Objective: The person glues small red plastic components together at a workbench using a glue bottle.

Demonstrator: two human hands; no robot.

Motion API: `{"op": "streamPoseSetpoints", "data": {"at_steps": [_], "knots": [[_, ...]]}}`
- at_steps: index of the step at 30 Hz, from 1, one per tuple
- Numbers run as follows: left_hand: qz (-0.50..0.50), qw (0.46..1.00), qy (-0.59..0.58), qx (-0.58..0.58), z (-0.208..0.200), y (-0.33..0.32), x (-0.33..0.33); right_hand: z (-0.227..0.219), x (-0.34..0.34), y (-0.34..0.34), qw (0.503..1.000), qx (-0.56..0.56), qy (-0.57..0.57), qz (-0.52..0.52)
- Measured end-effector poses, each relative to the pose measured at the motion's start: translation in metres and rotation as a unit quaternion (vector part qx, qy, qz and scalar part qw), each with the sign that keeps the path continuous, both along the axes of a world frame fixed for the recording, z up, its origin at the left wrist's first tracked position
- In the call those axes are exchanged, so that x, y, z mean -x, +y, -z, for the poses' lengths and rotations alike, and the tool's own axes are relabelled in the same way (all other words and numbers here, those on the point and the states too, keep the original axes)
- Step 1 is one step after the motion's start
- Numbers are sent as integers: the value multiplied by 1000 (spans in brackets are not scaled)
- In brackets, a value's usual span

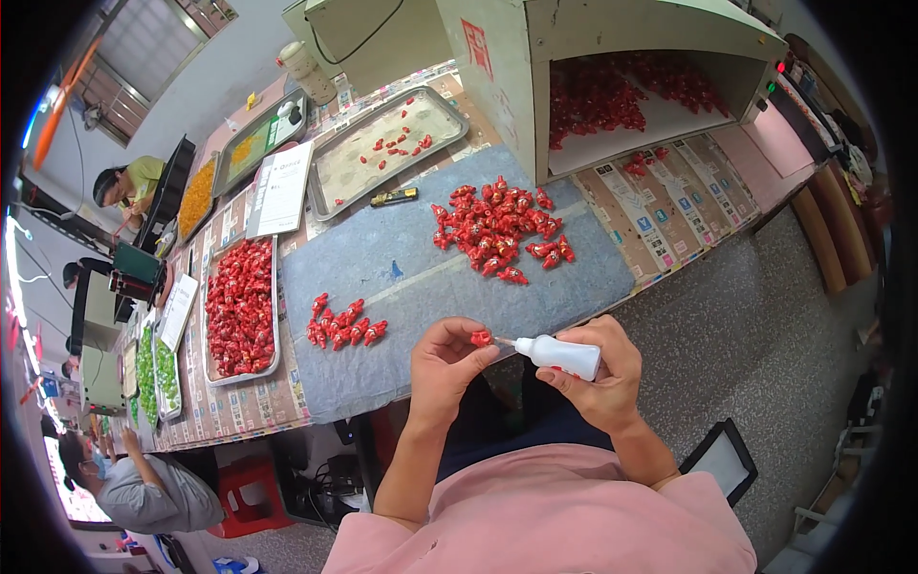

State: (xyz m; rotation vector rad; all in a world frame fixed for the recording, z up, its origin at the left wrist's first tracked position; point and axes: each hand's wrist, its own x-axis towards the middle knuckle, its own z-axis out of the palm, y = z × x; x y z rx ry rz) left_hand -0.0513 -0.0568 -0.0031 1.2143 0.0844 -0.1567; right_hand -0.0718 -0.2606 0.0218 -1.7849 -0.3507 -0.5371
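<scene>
Between the thumb and fingers of my left hand is a small red plastic figure piece. My right hand grips a white squeeze bottle lying on its side, its thin nozzle pointing left. The nozzle tip meets or nearly meets the red piece; which of the two I cannot tell. Both hands are in front of the near edge of a blue-grey cloth. On that cloth lie a large heap of red figures and, farther left, a smaller group of red figures.
A metal box with red pieces inside stands at the back right. Left of the cloth is a tray heaped with red pieces. Behind are a shallow tray with scattered pieces and a dark lighter-sized object. Other people sit at the far left.
</scene>
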Motion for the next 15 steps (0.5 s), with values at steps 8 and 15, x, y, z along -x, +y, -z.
{"op": "streamPoseSetpoints", "data": {"at_steps": [8, 15], "knots": [[8, 1000, -5, 0, 0, 0, 0, 1, 1, 0, 1000, 12, 5, 6], [5, 1000, -1, -10, -1, -1, 1, 1, 0, 1, 1000, 20, 11, 5]]}}
